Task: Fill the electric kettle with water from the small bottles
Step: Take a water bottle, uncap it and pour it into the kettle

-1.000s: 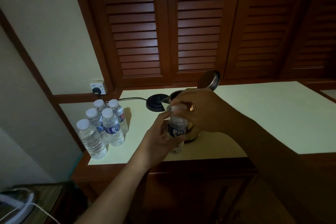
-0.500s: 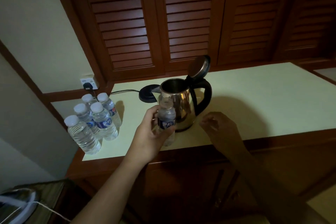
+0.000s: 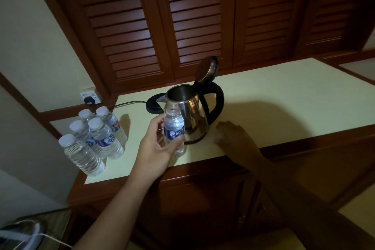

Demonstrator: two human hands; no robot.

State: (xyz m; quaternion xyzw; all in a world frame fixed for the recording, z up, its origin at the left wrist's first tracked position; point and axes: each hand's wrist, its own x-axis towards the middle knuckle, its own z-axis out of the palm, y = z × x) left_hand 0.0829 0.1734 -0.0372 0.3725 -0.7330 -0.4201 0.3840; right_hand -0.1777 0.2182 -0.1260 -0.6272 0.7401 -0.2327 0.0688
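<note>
A steel electric kettle (image 3: 195, 115) with a black handle stands on the cream counter (image 3: 284, 95), its lid (image 3: 206, 69) flipped up and the mouth open. My left hand (image 3: 156, 148) grips a small water bottle (image 3: 174, 126) with a blue label. The bottle is upright with no cap on it, just in front and to the left of the kettle. My right hand (image 3: 233, 136) lies low on the counter to the right of the kettle, in deep shadow. What it holds, if anything, is hidden.
Several capped small bottles (image 3: 101, 138) stand grouped at the counter's left end. The black kettle base (image 3: 154, 103) sits behind the kettle, its cord running to a wall socket (image 3: 89, 97). Louvred wooden doors rise behind. A white object (image 3: 24, 235) lies at the lower left.
My right hand left the bottle's top and dropped to the counter right of the kettle. The bottle now shows an open neck. The left hand keeps its hold.
</note>
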